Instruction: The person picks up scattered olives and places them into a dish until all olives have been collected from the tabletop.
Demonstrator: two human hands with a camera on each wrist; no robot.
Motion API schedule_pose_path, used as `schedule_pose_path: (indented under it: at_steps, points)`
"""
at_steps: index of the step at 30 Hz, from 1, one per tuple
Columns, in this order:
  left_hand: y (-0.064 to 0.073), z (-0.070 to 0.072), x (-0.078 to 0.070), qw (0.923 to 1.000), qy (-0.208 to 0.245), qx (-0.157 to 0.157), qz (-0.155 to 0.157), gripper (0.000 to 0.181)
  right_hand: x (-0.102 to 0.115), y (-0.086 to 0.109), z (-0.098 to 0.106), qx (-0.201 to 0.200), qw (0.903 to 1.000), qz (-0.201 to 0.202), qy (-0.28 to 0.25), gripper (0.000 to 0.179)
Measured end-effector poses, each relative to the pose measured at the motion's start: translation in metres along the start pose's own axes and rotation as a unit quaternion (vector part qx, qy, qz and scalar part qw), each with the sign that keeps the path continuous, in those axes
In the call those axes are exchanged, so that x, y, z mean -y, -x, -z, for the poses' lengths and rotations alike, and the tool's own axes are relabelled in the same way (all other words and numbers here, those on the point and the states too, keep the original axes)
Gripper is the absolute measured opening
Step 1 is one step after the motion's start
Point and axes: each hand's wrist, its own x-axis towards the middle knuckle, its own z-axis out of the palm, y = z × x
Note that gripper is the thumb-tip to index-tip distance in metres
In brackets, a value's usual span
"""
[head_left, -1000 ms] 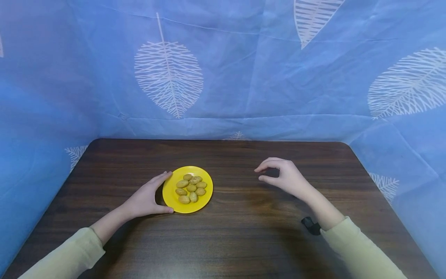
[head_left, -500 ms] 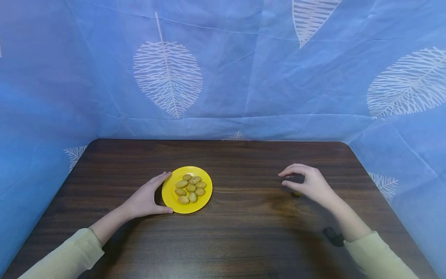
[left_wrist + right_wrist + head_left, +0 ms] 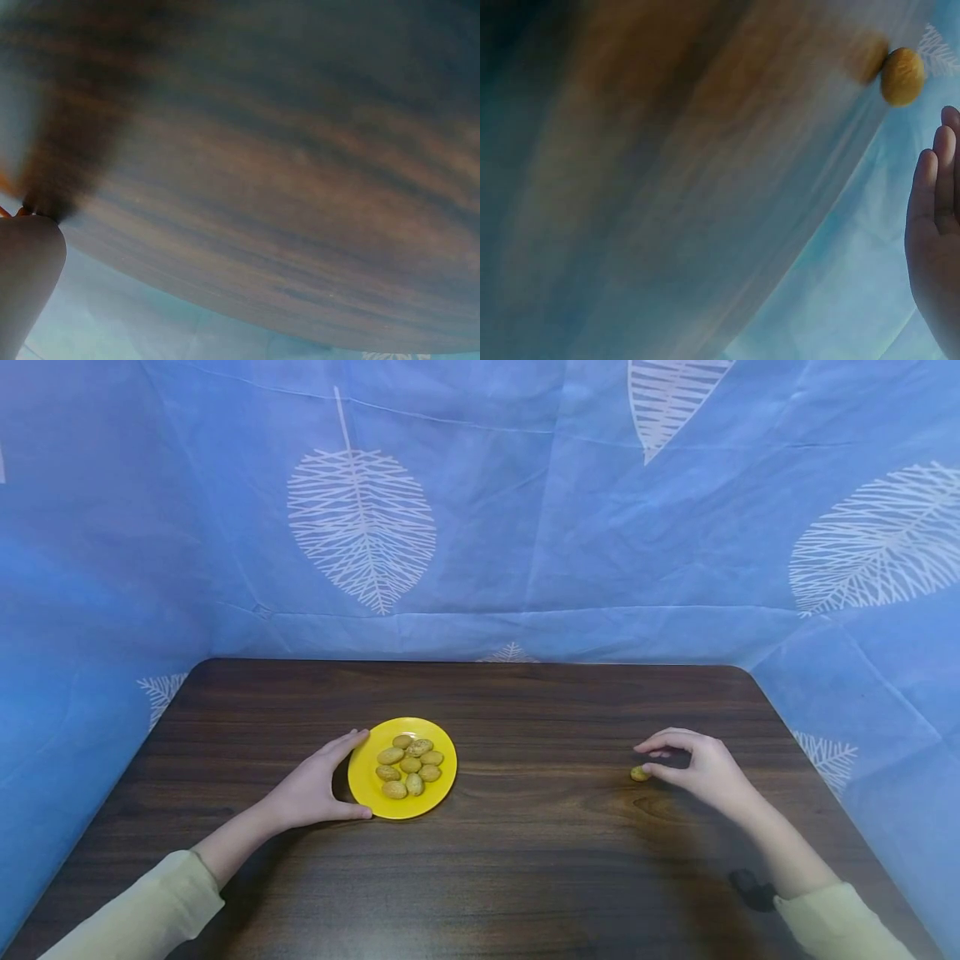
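In the head view, my left hand [image 3: 318, 783] holds the left rim of a round yellow plate [image 3: 444, 789], with the thumb at its near edge and fingers at the far side. Several small oval yellow-brown fruits [image 3: 410, 765] lie on the plate; their exact kind is unclear. To the right, my right hand [image 3: 701, 768] hovers low with thumb and fingers apart. A single similar fruit [image 3: 638, 773] lies on the table just beside the thumb tip. The right wrist view shows this fruit [image 3: 902, 76] beyond the fingertips. Only one fingertip [image 3: 30, 255] shows in the left wrist view.
A dark wood-grain table [image 3: 510, 860] bears everything. Blue cloth [image 3: 495, 527] with white leaf prints hangs behind it and at both sides. A black device [image 3: 752, 891] sits under the right wrist.
My right hand has moved right and slightly nearer, away from the plate. The lone fruit, hidden and then partly covered, now shows beside its thumb. The left hand and plate keep their place.
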Motion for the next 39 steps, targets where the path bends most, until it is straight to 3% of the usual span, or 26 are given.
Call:
schedule_pose_path:
  at_steps: [14, 39]
  points:
    - [-0.001, -0.001, 0.001, 1.0, -0.002, 0.003, 0.008, 0.113, -0.017, 0.002, 0.001, 0.067, 0.9961, -0.056, -0.016, 0.024]
    - [0.0, 0.0, 0.0, 0.9999, 0.0, 0.005, 0.009, 0.113, -0.016, -0.008, -0.008, 0.094, 0.994, -0.054, -0.009, 0.02]
